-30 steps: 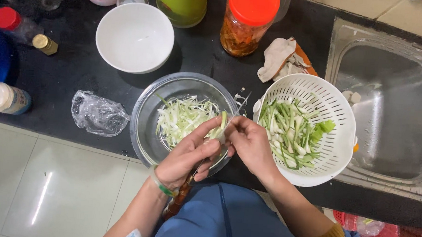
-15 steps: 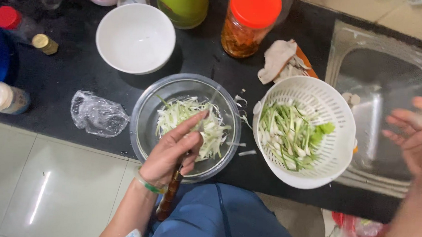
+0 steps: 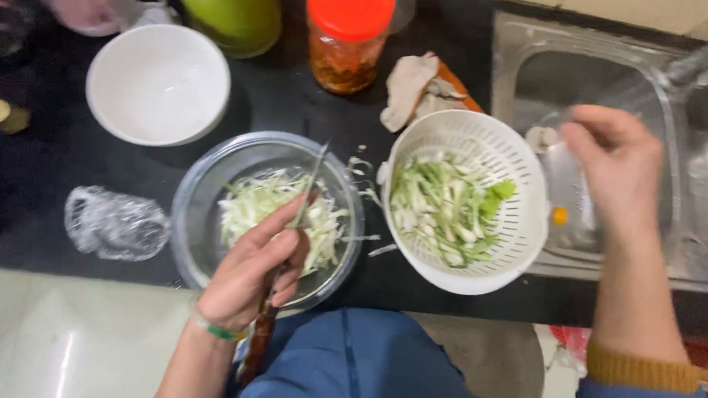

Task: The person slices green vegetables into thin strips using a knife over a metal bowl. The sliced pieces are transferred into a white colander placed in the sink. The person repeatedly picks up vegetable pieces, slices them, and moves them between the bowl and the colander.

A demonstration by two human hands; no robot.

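Already a heap of shredded cabbage [image 3: 275, 215] fills the glass bowl [image 3: 197, 214] at the counter's front edge, left hand [image 3: 255, 271] gripping the knife [image 3: 289, 256], uncut greens [image 3: 448, 205] waiting, right hand [image 3: 614, 162] loosely curled, empty

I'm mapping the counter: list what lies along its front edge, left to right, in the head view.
Crumpled plastic wrap → glass bowl of shredded cabbage, left hand with knife over it → white colander of greens → right hand over the sink.

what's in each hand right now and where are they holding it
The left hand holds a knife by its wooden handle, blade over the glass bowl. The right hand holds nothing, above the sink.
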